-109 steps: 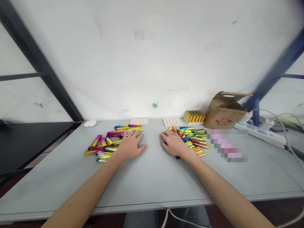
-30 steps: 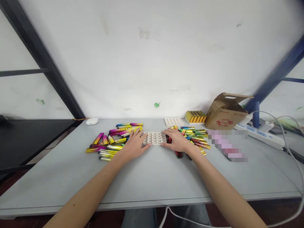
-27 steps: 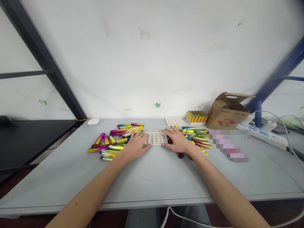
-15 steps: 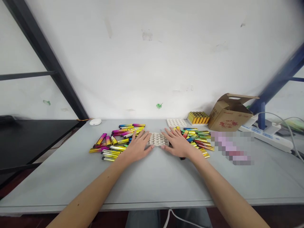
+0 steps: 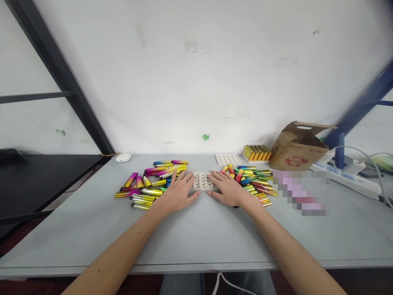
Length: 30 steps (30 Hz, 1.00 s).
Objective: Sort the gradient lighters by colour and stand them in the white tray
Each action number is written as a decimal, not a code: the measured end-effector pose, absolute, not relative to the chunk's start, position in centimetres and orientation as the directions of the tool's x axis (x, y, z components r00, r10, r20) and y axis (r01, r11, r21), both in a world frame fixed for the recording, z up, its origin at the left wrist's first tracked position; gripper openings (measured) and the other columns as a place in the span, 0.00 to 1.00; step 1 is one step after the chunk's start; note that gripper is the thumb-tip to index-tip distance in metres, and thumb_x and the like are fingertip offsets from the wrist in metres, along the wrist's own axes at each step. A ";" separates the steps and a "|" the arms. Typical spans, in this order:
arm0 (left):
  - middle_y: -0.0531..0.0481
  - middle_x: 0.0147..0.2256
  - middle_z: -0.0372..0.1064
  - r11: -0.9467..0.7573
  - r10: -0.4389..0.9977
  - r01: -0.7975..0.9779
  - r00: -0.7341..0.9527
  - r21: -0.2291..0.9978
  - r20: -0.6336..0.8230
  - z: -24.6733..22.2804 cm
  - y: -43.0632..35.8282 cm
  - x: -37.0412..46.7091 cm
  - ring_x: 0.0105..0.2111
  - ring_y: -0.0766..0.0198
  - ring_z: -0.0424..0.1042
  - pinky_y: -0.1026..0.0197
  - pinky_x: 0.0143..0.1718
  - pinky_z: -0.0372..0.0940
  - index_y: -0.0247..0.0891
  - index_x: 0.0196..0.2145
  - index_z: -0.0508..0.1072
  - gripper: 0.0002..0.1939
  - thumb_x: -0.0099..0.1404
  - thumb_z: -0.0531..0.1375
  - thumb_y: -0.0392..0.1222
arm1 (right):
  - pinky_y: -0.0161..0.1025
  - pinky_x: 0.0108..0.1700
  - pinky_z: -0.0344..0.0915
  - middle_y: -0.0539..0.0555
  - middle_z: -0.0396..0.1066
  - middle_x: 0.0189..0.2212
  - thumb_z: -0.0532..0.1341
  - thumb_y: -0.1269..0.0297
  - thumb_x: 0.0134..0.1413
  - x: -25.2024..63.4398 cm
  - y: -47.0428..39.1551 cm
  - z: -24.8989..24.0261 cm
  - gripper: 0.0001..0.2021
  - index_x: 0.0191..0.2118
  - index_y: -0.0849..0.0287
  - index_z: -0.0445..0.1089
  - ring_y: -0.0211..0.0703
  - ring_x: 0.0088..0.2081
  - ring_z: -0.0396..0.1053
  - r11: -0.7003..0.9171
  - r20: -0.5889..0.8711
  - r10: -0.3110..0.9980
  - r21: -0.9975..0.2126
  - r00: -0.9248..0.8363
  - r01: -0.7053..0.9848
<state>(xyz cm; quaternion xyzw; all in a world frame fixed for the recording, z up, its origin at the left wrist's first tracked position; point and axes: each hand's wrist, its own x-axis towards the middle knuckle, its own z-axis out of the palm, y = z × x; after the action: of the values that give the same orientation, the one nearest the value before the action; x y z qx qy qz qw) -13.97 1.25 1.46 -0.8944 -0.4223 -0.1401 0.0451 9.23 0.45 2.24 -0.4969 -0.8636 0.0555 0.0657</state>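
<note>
A white tray with rows of round holes (image 5: 201,181) lies on the table in front of me. My left hand (image 5: 179,190) is open, palm down, its spread fingers by the tray's left side. On the opposite side my right hand (image 5: 226,189) is likewise open, with its fingertips over the tray's right edge. Shiny two-coloured tubes that look like lighters (image 5: 144,200) lie in a loose pile beside my left hand. More such tubes (image 5: 262,186) are scattered around my right hand, which covers some of them. No tube shows in either hand.
At the back stand a second white holed tray (image 5: 229,159) and a tray of upright yellow cylinders (image 5: 258,153). An open cardboard box (image 5: 296,149) and a power strip (image 5: 346,175) are at the right. A small white case (image 5: 123,157) sits back left.
My right hand has shifted slightly left and toward me, uncovering some tubes behind it. My left hand has barely moved, and the tray appears about where it was.
</note>
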 end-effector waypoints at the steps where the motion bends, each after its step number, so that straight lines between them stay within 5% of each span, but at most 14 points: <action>1: 0.41 0.58 0.61 -0.641 0.740 0.766 0.606 0.036 0.293 1.5 1.2 -14.0 0.61 0.45 0.53 0.33 0.62 0.39 0.37 0.57 0.63 0.25 0.69 0.49 0.53 | 0.51 0.67 0.40 0.64 0.45 0.67 0.48 0.44 0.61 9.3 0.5 2.3 0.34 0.67 0.60 0.50 0.53 0.68 0.44 0.503 0.063 0.864 -0.168 -0.500 0.848; 8: 0.41 0.57 0.63 -0.640 0.732 0.768 0.610 -0.003 0.304 1.4 1.3 -14.0 0.61 0.45 0.53 0.34 0.62 0.42 0.37 0.55 0.64 0.22 0.68 0.51 0.51 | 0.51 0.66 0.43 0.61 0.52 0.65 0.52 0.53 0.62 9.6 0.7 2.1 0.28 0.64 0.59 0.55 0.52 0.66 0.49 0.542 0.138 0.840 -0.190 -0.524 0.819; 17: 0.41 0.56 0.63 -0.638 0.732 0.770 0.605 0.003 0.312 1.4 1.4 -14.1 0.60 0.45 0.55 0.38 0.60 0.49 0.38 0.55 0.65 0.21 0.68 0.51 0.49 | 0.55 0.65 0.47 0.61 0.55 0.63 0.53 0.52 0.60 9.5 0.6 2.1 0.29 0.63 0.59 0.55 0.58 0.65 0.49 0.539 0.185 0.840 -0.163 -0.511 0.827; 30: 0.43 0.50 0.68 -0.653 0.721 0.744 0.550 0.146 0.422 1.3 1.3 -13.3 0.52 0.54 0.64 0.49 0.56 0.58 0.36 0.50 0.69 0.16 0.67 0.53 0.44 | 0.51 0.64 0.50 0.64 0.59 0.60 0.53 0.52 0.60 9.4 0.7 2.1 0.29 0.61 0.65 0.57 0.56 0.62 0.54 0.538 0.201 0.838 -0.161 -0.507 0.827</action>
<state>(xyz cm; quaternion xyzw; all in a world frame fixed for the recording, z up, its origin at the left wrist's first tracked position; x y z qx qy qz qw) -13.34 1.25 1.31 -0.8799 -0.4161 -0.2280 0.0248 9.40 0.68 2.07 -0.4799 -0.8677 0.0218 0.1280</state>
